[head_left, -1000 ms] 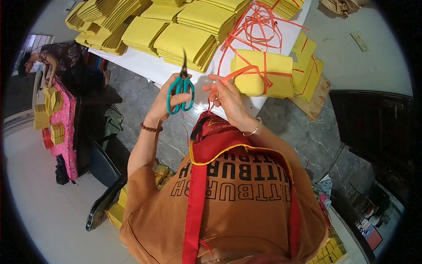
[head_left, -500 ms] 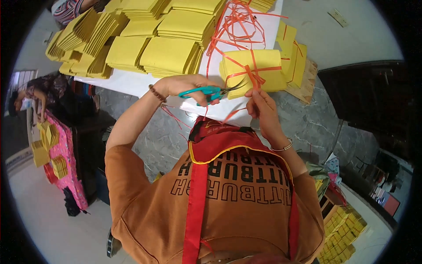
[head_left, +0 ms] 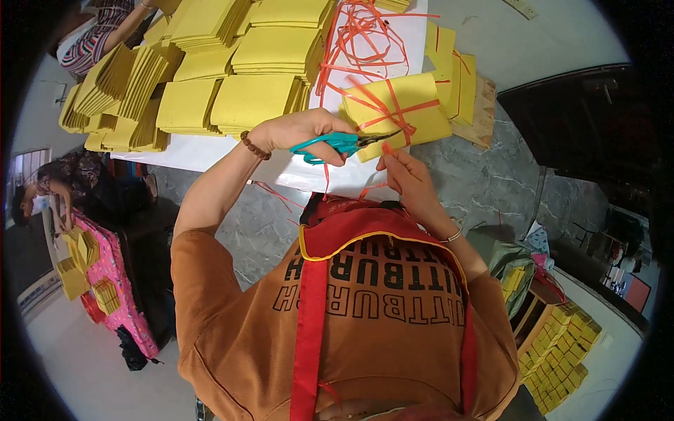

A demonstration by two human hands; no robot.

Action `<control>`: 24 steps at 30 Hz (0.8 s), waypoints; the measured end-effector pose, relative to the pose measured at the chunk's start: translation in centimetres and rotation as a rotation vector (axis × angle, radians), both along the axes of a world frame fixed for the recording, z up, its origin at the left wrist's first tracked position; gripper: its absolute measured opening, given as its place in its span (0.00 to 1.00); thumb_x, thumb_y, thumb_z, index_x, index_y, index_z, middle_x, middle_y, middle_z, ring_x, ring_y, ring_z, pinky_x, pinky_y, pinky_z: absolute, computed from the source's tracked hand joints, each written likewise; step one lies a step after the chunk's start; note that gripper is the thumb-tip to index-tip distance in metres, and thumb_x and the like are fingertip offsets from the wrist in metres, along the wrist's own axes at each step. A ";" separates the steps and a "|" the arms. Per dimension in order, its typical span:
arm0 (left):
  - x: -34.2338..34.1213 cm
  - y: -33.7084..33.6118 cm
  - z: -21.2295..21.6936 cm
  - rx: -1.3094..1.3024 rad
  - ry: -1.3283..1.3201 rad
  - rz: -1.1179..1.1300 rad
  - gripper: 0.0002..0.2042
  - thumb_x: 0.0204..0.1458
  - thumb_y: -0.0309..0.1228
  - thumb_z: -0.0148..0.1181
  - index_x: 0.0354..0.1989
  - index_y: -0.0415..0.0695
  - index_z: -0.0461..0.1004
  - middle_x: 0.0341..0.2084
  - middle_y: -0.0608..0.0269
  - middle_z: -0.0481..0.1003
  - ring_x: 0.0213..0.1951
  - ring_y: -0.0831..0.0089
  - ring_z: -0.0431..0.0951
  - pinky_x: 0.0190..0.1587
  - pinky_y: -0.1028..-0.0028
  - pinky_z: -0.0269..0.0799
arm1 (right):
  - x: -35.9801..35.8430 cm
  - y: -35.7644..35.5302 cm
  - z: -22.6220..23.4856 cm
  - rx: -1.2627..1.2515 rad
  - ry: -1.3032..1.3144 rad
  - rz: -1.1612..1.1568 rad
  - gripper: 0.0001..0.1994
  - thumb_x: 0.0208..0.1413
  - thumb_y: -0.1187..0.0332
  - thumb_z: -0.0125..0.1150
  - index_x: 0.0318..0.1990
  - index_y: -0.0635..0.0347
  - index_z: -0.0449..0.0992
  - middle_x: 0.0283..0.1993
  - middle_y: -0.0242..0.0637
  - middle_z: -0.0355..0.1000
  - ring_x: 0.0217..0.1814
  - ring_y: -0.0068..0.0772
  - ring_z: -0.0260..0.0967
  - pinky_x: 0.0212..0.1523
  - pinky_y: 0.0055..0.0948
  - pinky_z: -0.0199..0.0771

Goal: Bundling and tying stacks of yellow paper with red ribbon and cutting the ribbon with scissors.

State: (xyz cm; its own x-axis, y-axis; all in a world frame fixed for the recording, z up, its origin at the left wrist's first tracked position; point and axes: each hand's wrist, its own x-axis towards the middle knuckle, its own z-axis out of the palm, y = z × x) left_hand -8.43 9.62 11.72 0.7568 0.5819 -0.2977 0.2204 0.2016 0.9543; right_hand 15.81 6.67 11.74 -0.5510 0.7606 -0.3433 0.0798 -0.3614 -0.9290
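Yellow bundle point(head_left: 397, 112), cross-tied in orange strap point(head_left: 385, 107), now near the white table's point(head_left: 210, 151) front edge. Teal scissors point(head_left: 335, 144), upright a second ago, now level at the strap tail, left hand point(head_left: 302, 133) clenched around them. Right hand point(head_left: 411, 179) apparently pinching the tail. Loose strap tangle point(head_left: 361, 31) and yellow stacks point(head_left: 210, 63) crowding behind.

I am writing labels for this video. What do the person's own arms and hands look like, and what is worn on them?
Both forearms are bare below short orange-brown sleeves. The left hand has a dark brown bead bracelet at the wrist. The right hand has a thin pale bangle. No gloves.
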 end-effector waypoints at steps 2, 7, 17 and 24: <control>-1.2 -0.7 0.2 -0.036 -0.043 0.032 0.13 0.43 0.28 0.62 0.37 0.39 0.70 0.24 0.71 0.70 0.27 0.85 0.67 0.29 0.84 0.64 | 0.2 -0.2 0.4 -0.063 -0.063 0.090 0.11 0.58 0.64 0.43 0.31 0.61 0.69 0.18 0.23 0.54 0.21 0.13 0.49 0.23 0.15 0.50; -3.5 -6.0 -1.1 -0.217 -0.168 0.399 0.23 0.43 0.28 0.62 0.49 0.41 0.63 0.27 0.68 0.69 0.27 0.84 0.68 0.26 0.85 0.64 | -0.6 -0.9 0.8 -0.055 0.115 0.431 0.12 0.58 0.63 0.43 0.31 0.63 0.68 0.22 0.27 0.62 0.26 0.15 0.57 0.31 0.16 0.58; 1.8 -7.4 -10.4 0.555 0.837 0.769 0.20 0.42 0.33 0.57 0.44 0.38 0.66 0.29 0.47 0.72 0.31 0.54 0.74 0.34 0.65 0.70 | -3.9 -1.3 1.0 -0.087 0.154 0.517 0.10 0.58 0.66 0.43 0.34 0.65 0.68 0.28 0.31 0.67 0.31 0.17 0.61 0.35 0.17 0.62; 4.0 -4.5 -10.2 0.646 1.048 0.673 0.14 0.46 0.35 0.51 0.40 0.40 0.67 0.24 0.48 0.72 0.28 0.55 0.75 0.31 0.64 0.71 | -4.1 -1.4 1.1 -0.062 0.209 0.487 0.09 0.58 0.68 0.42 0.34 0.64 0.67 0.27 0.32 0.67 0.27 0.18 0.61 0.31 0.17 0.63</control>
State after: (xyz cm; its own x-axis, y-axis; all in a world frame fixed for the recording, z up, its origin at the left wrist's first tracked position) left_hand -4.38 5.16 1.49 -0.1227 0.9886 -0.0870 0.9165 0.1465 0.3721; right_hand 11.69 5.26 12.81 -0.8966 0.3817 -0.2245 0.0674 -0.3833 -0.9211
